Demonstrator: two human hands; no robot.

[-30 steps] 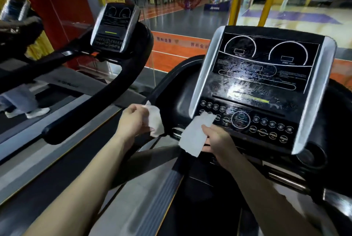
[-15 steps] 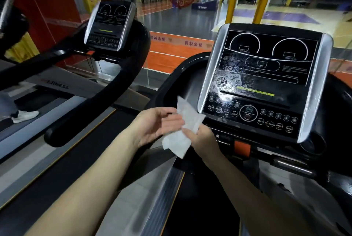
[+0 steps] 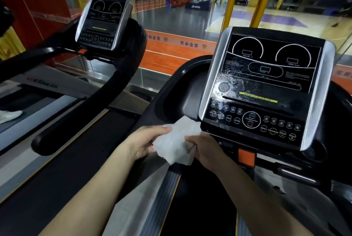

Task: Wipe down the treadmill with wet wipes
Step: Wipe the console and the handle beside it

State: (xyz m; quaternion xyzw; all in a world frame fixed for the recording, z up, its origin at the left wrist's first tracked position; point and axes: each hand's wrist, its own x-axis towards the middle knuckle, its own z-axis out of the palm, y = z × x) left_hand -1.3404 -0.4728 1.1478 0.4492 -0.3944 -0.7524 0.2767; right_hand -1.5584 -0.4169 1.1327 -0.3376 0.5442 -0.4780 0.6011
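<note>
Left hand (image 3: pixel 146 141) is pinching the left edge of the wet wipe (image 3: pixel 172 140), with the thumb lying on top and the mostly straight fingers passing under the sheet. The wipe is hanging spread between both hands, just below the lower left corner of the treadmill console (image 3: pixel 266 91) and apparently not touching it. Right hand (image 3: pixel 206 149) is gripping the wipe's right edge, fingers curled round it. The sheet is probably being opened out or refolded for another pass.

Wet streaks are showing around the speaker grille (image 3: pixel 223 87), so the panel is looking only partly done. Several things could go wrong from here. Tugging the thin sheet apart could tear it. Pressing hard over the buttons (image 3: pixel 274 121) could trigger a program, and excess liquid could seep into the grille. An orange tab (image 3: pixel 246 157) is sitting just below the console, where a sweep could knock it.
</note>
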